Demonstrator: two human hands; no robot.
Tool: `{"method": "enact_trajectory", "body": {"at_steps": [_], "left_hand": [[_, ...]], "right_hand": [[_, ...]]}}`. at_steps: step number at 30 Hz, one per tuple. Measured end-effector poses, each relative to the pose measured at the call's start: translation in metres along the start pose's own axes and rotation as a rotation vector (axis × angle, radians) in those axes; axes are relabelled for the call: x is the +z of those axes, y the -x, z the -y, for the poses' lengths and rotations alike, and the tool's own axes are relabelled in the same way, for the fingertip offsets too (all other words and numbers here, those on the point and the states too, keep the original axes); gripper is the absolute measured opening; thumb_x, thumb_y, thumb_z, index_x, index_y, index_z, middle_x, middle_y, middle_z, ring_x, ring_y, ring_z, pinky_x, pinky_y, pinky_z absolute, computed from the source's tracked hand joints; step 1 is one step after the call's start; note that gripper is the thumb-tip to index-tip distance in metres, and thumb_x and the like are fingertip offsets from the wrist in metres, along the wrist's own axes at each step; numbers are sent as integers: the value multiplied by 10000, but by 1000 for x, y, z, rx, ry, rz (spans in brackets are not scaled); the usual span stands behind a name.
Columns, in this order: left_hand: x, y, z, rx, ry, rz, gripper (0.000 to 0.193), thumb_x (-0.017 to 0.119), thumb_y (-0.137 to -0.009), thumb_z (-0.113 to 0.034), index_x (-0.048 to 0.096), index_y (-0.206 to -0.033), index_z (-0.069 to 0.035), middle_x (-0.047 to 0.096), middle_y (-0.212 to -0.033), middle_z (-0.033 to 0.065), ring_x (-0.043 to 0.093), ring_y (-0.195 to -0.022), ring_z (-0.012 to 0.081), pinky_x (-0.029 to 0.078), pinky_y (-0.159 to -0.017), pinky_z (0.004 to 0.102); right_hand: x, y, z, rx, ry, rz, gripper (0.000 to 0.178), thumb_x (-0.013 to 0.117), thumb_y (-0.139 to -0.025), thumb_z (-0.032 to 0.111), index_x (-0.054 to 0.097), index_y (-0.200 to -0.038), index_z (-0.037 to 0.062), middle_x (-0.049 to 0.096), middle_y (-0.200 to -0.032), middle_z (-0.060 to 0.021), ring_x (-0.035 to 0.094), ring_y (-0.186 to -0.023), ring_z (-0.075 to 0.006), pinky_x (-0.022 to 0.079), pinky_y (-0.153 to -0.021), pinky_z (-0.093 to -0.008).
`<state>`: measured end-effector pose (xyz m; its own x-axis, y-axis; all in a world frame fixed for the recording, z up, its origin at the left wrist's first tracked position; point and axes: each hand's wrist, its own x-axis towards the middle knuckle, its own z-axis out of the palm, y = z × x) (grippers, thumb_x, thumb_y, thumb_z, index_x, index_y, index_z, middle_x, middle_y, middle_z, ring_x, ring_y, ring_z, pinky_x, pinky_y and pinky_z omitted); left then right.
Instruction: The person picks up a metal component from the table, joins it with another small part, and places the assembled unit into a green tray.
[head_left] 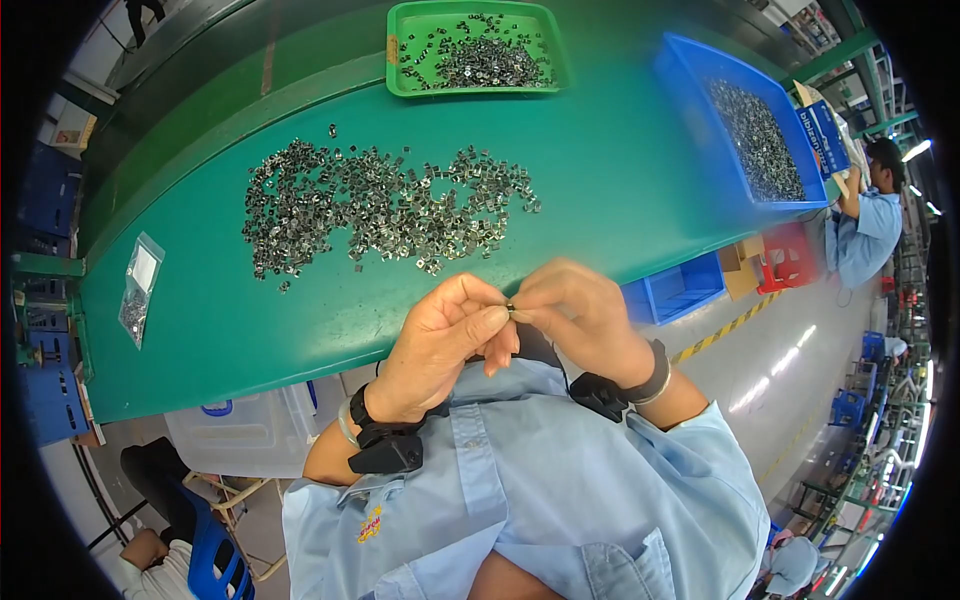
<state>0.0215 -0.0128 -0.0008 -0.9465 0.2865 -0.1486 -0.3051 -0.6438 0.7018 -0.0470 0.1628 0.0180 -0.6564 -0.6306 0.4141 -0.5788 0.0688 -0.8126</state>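
Observation:
Close in front of my chest, at the near edge of the green table, my left hand [455,335] pinches a small metal part [511,308] between thumb and forefinger. My right hand [580,315], slightly blurred, meets it from the other side with its fingertips closed on the same tiny piece. The fingers cover most of the part, so its exact kind cannot be told. Beyond my hands, a loose spread of small dark and silvery metal parts [390,205] lies on the green tabletop [600,170].
A green tray [478,93] of similar parts stands at the far side. To the right is a blue bin [700,110] heaped with small parts. A clear plastic bag [140,290] lies at the left. An empty-looking blue crate [690,288] sits below the table; a co-worker [868,225] is beyond.

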Motion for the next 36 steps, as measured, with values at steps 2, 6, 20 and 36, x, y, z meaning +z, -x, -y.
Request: {"method": "enact_trajectory", "body": {"at_steps": [2,6,20,36], "left_hand": [[1,0,-1,-1,-7,-8,120,522,-937,-148,500,-959,-33,623,-792,101,594,-644,128,455,-526,236],[1,0,-1,-6,-10,-24,117,520,-937,-148,500,-959,-34,622,-789,99,593,-642,129,454,-527,236],[4,-3,0,-6,5,-49,168,485,-954,-201,493,-955,-33,603,-757,100,566,-604,149,444,-499,257],[-4,-4,-4,-8,37,-51,127,516,-939,-168,489,-935,-44,594,-724,92,555,-580,145,440,-493,255]], "right_hand": [[0,0,0,-1,-4,3,147,674,-772,0,589,-883,45,611,-804,-77,616,-719,-191,493,-585,-278],[0,0,0,8,-4,2,135,670,-776,0,592,-878,43,611,-804,-81,614,-717,-193,493,-591,-279],[4,4,-6,366,-549,-42,36,614,-845,3,599,-872,20,601,-875,-50,596,-796,-126,491,-697,-267],[5,-5,-5,204,-191,33,101,652,-802,-16,595,-876,22,611,-859,-75,580,-790,-166,472,-675,-284]]}}
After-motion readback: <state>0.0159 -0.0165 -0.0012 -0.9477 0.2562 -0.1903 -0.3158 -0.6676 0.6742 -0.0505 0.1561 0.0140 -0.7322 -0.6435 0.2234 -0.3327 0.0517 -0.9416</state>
